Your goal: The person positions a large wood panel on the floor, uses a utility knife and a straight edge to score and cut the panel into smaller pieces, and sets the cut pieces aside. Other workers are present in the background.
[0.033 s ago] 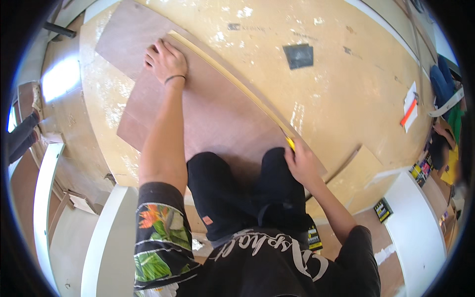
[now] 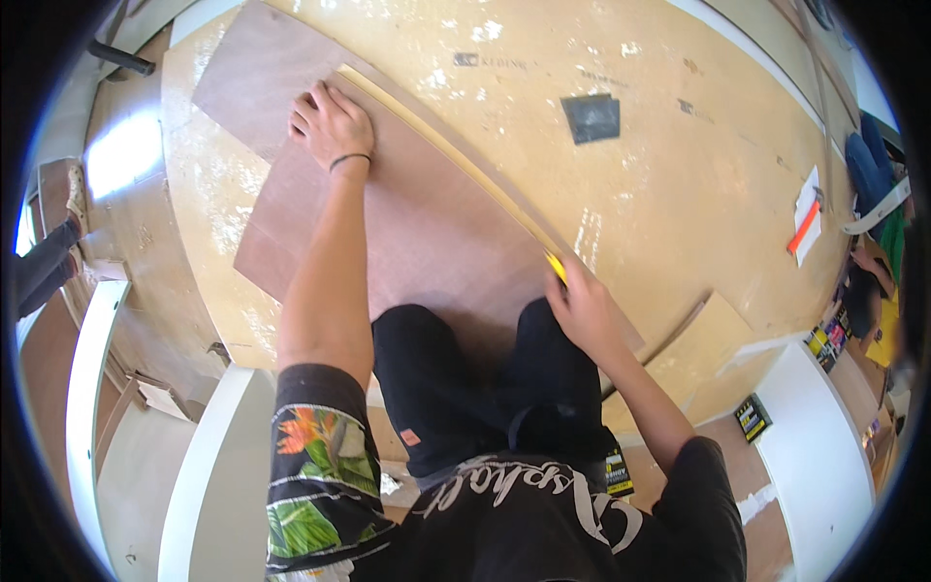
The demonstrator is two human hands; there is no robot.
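Observation:
My left hand [image 2: 335,121] presses down on a reddish-brown plywood panel [image 2: 427,213], with its fingers bent slightly and spread near the far left corner. That panel lies over another brown plywood sheet [image 2: 262,73], which shows beyond its far left end and along its long far edge. A pale yellowish strip [image 2: 465,160] runs along this long edge. My right hand [image 2: 585,303] is closed around a slim yellow tool [image 2: 555,266], close to the panel edge at the right. The tool's exact kind is unclear, as my fingers cover most of it.
Beneath lies a large stained yellowish board [image 2: 698,204] with a dark grey square sheet [image 2: 592,118] on it. An orange-handled tool [image 2: 803,228] rests on white paper at the right. Curved white panels [image 2: 208,466] stand at the lower left. Other people are partly visible at both sides.
My right hand and the yellow tool have shifted slightly up and left along the panel's edge. My left hand stays on the same spot of the panel.

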